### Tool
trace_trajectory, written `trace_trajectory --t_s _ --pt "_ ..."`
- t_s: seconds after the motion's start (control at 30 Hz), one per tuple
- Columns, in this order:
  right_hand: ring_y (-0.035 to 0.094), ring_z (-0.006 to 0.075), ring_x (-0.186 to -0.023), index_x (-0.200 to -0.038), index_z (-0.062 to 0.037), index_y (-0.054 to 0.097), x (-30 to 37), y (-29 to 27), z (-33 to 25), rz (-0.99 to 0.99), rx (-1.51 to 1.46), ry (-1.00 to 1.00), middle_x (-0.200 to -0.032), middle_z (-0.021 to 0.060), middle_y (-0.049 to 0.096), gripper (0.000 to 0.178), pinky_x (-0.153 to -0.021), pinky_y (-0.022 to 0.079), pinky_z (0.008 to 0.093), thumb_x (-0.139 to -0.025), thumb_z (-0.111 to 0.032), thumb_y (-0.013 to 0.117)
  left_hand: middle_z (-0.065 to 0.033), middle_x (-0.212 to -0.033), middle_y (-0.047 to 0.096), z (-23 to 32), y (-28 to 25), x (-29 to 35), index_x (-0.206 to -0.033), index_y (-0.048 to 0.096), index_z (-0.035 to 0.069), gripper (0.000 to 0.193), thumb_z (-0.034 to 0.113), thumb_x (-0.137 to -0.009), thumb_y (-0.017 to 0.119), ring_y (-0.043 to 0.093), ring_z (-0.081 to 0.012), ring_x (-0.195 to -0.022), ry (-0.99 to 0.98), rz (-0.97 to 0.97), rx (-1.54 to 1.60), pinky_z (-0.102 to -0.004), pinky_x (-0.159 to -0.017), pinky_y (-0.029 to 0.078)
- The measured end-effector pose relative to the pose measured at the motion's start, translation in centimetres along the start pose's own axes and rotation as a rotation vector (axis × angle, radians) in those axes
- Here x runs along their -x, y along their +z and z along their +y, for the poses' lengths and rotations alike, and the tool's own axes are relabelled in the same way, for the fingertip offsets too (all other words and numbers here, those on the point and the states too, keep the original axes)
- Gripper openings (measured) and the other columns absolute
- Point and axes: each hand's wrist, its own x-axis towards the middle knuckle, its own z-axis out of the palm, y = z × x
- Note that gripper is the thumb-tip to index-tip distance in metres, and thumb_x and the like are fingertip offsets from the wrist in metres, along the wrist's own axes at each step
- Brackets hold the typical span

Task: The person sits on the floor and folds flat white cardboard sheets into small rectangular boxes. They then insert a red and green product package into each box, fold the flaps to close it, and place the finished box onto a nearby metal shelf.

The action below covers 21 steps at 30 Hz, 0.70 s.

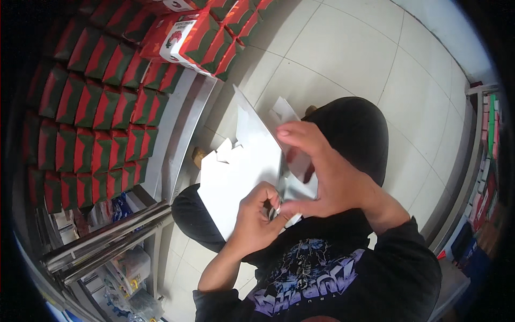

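A white cardboard box (pixel 244 166), partly folded with flaps standing up, rests across my lap. My left hand (pixel 256 217) has its fingers curled in a pinch at the near edge of the box, on a small flap there. Around the right side of the box, my right hand (pixel 338 174) is bent with its fingers over the far panel and its thumb beside the left hand's fingertips. The palm hides part of the inside of the box.
Rows of red and dark green boxes (pixel 91 112) stand stacked at the left, with a joined red pack (pixel 182 40) on the far ones. A metal rail (pixel 107 236) runs at the lower left. Tiled floor (pixel 343 40) lies beyond my knees. Stocked shelves (pixel 485 161) line the right.
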Motion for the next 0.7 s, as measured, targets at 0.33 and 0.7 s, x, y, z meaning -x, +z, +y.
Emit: trace_trajectory --t_s 0.33,0.7 --pt "0.074 0.0197 -0.093 -0.158 -0.0042 0.044 6.3 0.3 0.7 0.106 -0.229 0.453 -0.141 0.0183 0.062 0.070 -0.071 0.060 0.0320 -0.092 0.005 0.067 -0.0060 -0.081 0.051 0.6 -0.7 -1.9 -0.091 0.051 0.003 0.027 0.009 -0.102 0.075 0.048 -0.0126 -0.066 0.118 0.006 -0.161 -0.0292 -0.058 0.041" --pt "0.075 0.0206 -0.061 -0.091 0.0022 0.071 5.1 2.7 0.7 0.179 0.037 0.593 -0.072 0.0145 0.073 0.019 -0.056 0.054 0.0319 -0.101 -0.014 0.072 -0.0163 -0.092 0.065 1.1 -1.4 -0.8 -0.105 0.065 -0.001 0.011 0.009 -0.108 0.064 0.063 -0.0330 -0.070 0.184 0.134 -0.384 -0.0376 -0.066 0.052"
